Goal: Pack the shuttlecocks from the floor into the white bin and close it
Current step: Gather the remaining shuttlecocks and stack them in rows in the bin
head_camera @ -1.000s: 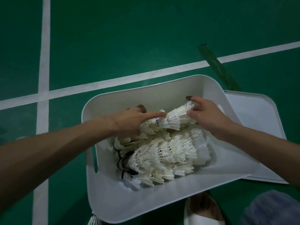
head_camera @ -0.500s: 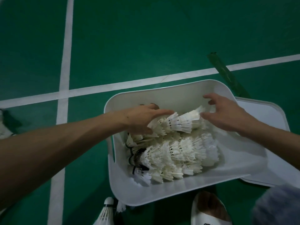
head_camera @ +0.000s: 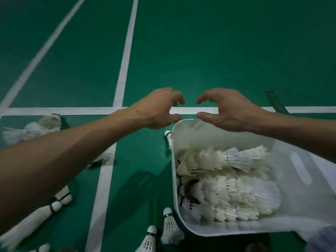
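Note:
The white bin sits at lower right, holding several rows of stacked white shuttlecocks. My left hand and my right hand hover above the bin's far left corner, fingers loosely curved towards each other, holding nothing. Loose shuttlecocks lie on the green floor: a stack at lower left, a few by the bin's near corner, several at far left, and one against the bin's left wall.
White court lines cross the green floor. A dark green strip lies at the right beyond the bin. Blurred grey fabric shows at the bottom right corner.
Both hands have let go of the shuttlecock stack in the bin and lifted out, moving left above its corner. The view has swung left, showing shuttlecocks on the floor.

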A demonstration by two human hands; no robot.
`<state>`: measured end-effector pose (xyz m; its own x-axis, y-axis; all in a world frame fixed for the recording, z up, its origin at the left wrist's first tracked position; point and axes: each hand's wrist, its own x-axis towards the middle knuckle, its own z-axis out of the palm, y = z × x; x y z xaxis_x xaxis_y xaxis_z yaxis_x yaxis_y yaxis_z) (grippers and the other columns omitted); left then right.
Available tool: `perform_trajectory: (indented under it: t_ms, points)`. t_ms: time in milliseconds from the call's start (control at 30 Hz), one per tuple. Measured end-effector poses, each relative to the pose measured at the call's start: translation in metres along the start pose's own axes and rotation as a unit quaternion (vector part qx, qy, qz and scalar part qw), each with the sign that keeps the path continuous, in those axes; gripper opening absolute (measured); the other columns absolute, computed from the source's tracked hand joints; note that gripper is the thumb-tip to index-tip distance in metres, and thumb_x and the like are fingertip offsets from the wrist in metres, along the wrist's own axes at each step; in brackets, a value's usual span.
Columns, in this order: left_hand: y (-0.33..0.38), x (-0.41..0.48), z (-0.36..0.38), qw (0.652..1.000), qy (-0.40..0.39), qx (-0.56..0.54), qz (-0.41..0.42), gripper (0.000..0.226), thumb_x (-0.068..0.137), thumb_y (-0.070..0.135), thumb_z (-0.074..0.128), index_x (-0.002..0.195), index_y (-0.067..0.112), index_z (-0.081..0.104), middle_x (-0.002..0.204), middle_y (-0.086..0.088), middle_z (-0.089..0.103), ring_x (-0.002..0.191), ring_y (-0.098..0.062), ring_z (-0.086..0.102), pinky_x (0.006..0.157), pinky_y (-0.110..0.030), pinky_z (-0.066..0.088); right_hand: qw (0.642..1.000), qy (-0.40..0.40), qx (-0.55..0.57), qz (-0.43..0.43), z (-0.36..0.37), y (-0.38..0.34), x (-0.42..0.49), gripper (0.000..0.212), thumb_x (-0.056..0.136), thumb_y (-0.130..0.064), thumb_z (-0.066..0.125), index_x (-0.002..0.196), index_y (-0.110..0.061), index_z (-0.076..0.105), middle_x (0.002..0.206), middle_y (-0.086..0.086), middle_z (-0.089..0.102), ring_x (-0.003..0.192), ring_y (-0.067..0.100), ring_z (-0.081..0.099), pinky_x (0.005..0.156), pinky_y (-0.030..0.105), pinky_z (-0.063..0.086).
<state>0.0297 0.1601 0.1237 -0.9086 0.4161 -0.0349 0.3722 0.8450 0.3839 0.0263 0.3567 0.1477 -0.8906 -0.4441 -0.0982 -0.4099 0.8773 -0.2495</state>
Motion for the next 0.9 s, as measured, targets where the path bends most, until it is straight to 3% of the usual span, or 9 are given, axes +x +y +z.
perform_trajectory:
  t_ms: [200,300,467,600,767,900]
  points:
    - [-0.070,-0.015,0.012,0.993,-0.059,-0.035,-0.100,0.050,0.087,0.038,0.064,0.130,0.020,0.049,0.126,-0.008,0.051,0.101,-0.019,0.050,0.090,-0.027,0.038,0.991,-0.110,0.076,-0.012,0.028,-0.023,0.069,0.040,0.087,-0.049,0.061,0.119,-0.024,0.062,0.122,-0.002,0.064,0.101,0.016,0.063,0.083,0.026,0.046]
    - [-0.101,-0.018,0.024,0.985,-0.102,-0.042,-0.133,0.057,0.087,0.043,0.062,0.136,0.022,0.041,0.134,-0.009,0.046,0.112,-0.023,0.050,0.095,-0.030,0.038,0.983,-0.179,0.031,-0.037,0.052,-0.023,0.101,0.045,0.086,-0.051,0.062,0.123,-0.026,0.058,0.125,-0.001,0.062,0.097,0.017,0.062,0.086,0.027,0.046]
    - [-0.146,-0.026,0.045,0.971,-0.145,-0.080,-0.174,0.062,0.088,0.044,0.061,0.140,0.022,0.037,0.139,-0.010,0.042,0.123,-0.024,0.046,0.102,-0.032,0.036,0.951,-0.292,-0.056,-0.089,0.100,-0.021,0.143,0.057,0.084,-0.050,0.065,0.132,-0.024,0.049,0.127,0.005,0.057,0.087,0.014,0.050,0.075,0.022,0.035]
    - [-0.177,-0.046,0.058,0.961,-0.188,-0.071,-0.189,0.067,0.086,0.049,0.061,0.142,0.026,0.032,0.141,-0.009,0.040,0.123,-0.024,0.045,0.103,-0.034,0.035,0.931,-0.333,-0.081,-0.125,0.133,-0.020,0.163,0.060,0.081,-0.050,0.069,0.131,-0.024,0.049,0.123,0.010,0.058,0.092,0.017,0.047,0.078,0.027,0.037]
    - [-0.210,-0.073,0.065,0.950,-0.216,-0.057,-0.219,0.092,0.067,0.065,0.068,0.143,0.039,0.023,0.147,-0.007,0.033,0.131,-0.028,0.035,0.109,-0.050,0.032,0.915,-0.365,-0.103,-0.136,0.155,-0.018,0.171,0.065,0.075,-0.039,0.078,0.129,-0.024,0.044,0.108,0.005,0.046,0.102,0.023,0.050,0.082,0.031,0.042]
    - [-0.217,-0.085,0.074,0.937,-0.253,-0.053,-0.233,0.107,0.060,0.056,0.081,0.144,0.046,0.015,0.148,-0.007,0.027,0.131,-0.030,0.031,0.110,-0.050,0.031,0.916,-0.359,-0.129,-0.125,0.166,-0.014,0.174,0.068,0.071,-0.028,0.083,0.126,-0.022,0.044,0.114,0.007,0.048,0.098,0.023,0.050,0.076,0.029,0.040]
